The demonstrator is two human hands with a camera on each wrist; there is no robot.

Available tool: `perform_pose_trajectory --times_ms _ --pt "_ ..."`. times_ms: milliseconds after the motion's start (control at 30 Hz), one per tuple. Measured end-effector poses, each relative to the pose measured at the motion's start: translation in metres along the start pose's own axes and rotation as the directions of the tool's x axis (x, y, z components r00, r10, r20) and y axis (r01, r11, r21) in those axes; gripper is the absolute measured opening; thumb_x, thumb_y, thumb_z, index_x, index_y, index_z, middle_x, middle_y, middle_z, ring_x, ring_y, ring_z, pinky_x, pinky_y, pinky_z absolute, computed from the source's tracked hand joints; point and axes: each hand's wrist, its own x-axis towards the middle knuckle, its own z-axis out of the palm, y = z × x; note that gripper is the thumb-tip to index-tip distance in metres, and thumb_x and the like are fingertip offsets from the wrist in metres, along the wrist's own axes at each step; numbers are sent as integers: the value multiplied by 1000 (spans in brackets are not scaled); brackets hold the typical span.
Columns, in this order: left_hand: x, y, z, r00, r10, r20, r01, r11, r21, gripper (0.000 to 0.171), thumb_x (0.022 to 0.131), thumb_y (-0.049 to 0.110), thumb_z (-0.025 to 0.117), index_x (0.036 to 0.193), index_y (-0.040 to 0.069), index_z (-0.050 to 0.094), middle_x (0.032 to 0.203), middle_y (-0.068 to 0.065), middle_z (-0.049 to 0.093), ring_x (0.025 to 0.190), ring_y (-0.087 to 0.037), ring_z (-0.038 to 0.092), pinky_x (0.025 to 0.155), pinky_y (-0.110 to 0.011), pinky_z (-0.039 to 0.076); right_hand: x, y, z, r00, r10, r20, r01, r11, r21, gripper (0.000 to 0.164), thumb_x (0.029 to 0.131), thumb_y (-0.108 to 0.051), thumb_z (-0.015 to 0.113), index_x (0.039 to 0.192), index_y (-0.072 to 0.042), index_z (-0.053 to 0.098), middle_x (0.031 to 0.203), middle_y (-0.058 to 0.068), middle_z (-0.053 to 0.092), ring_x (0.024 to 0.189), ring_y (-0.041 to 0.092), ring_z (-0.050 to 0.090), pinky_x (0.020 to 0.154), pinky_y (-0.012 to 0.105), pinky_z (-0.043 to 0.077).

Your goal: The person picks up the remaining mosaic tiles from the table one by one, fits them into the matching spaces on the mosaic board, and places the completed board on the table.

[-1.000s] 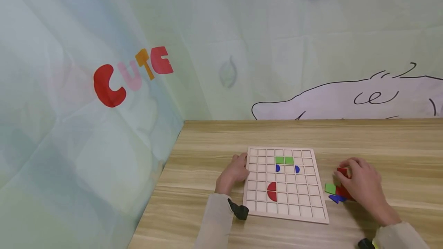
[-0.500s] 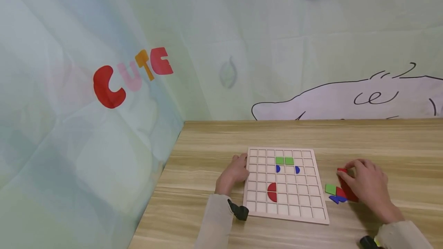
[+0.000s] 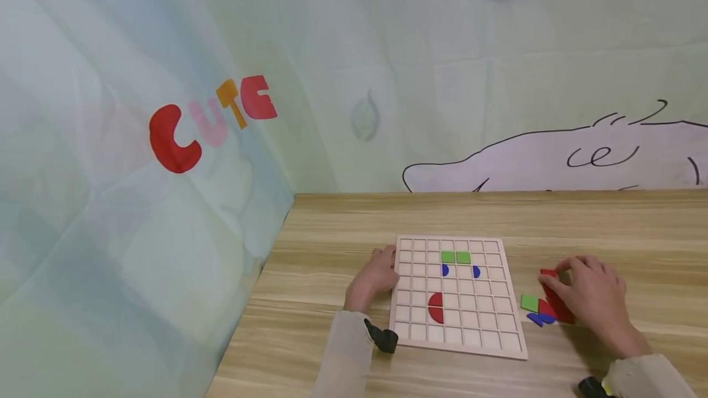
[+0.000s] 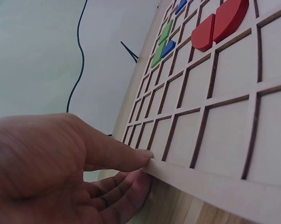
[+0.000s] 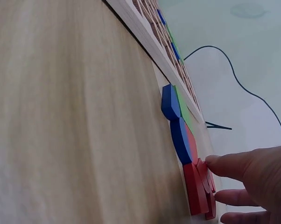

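Note:
At the left edge of a pale wooden grid board [image 3: 464, 330], my left hand [image 3: 377, 276] holds the rim, with the thumb on top and the fingers curled beside it. My right hand [image 3: 594, 300] is over a small cluster of tiles right of the board. Its thumb and fingertips pinch a red tile [image 3: 549, 273] at the cluster's far end; the palm side hides part of the red tiles. Around it lie more red tiles [image 3: 560, 311], a green square [image 3: 529, 303] and blue pieces [image 3: 534, 319]. In the right wrist view, the thumb touches the red tiles [image 5: 202, 172].
Set in the board are two green squares [image 3: 456, 257], two blue half-rounds [image 3: 477, 272] and two red quarter-rounds [image 3: 436, 308] that form a half circle. The wooden table [image 3: 332, 220] ends at a printed cloth backdrop [image 3: 332, 78].
My right hand has shifted slightly right, uncovering more of the red tiles. The left hand stays at the board's edge.

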Motion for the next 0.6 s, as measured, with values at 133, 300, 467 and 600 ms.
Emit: perform_pose_trajectory --times_ms 133,300,467,600 --pt "1 0 0 1000 3 0 -3 1000 4 63 85 -4 49 146 10 38 135 -17 41 120 -29 43 103 -46 36 0 0 -1 1000 -6 7 6 1000 0 45 82 -38 71 101 2 62 118 34 48 103 53 36 79 63 28" --pt "2 0 1 1000 8 -2 -8 1000 16 63 85 -4 51 145 9 38 132 -16 43 114 -27 43 101 -45 37 3 1 0 1000 4 9 -4 1000 -3 46 82 -38 71 102 3 62 117 35 47 103 53 36 80 63 28" --pt "3 -2 2 1000 5 -5 -5 1000 27 64 84 -2 52 145 10 38 134 -16 42 116 -27 44 101 -45 37 3 2 2 1000 9 10 -9 1000 -1 47 80 -38 73 103 1 62 118 35 45 105 54 33 81 65 28" --pt "3 -2 1 1000 13 -4 -13 999 32 64 84 -3 50 146 9 38 133 -17 42 116 -27 44 102 -44 37 2 2 3 1000 -4 3 4 1000 1 45 79 -36 75 102 1 63 118 35 46 104 54 34 80 64 28"
